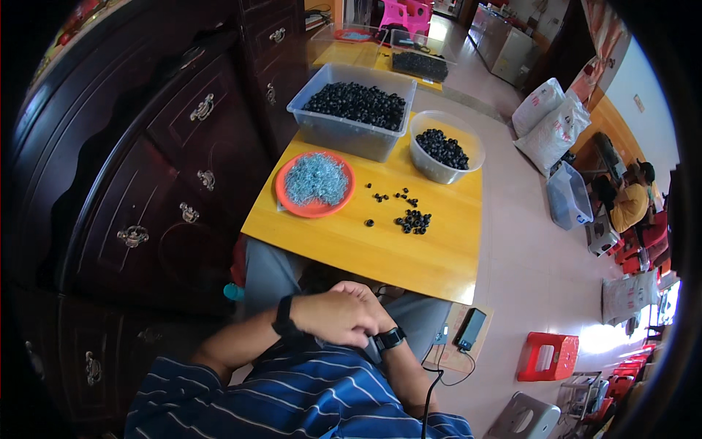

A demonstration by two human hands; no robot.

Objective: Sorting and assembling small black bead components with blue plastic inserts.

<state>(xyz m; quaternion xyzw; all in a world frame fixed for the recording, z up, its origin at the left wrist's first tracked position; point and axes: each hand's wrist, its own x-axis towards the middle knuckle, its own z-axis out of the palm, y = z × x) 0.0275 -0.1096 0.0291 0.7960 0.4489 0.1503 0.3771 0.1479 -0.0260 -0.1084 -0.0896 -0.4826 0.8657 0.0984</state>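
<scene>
Over my lap, just below the table's near edge, my two hands cross. My left hand (327, 316), with a black band on its wrist, lies across the other; its fingers reach loosely toward the right wrist, with nothing seen in them. Behind it is my right hand (368, 300), a dark watch (390, 338) on its wrist; its fingers are largely covered. On the yellow table (322, 249) a loose cluster of small black round parts (414, 222) lies nearest my hands. An orange plate (281, 189) holds a heap of thin silvery-blue metal pieces (316, 178).
Behind the plate stands a clear bin (344, 139) of black parts, beside a round tub (435, 172) with more. A dark wooden cabinet (168, 175) borders the left. On the right floor are a black device with cables (471, 329), a red stool (548, 356) and white sacks (556, 128). Another person (630, 205) sits far right.
</scene>
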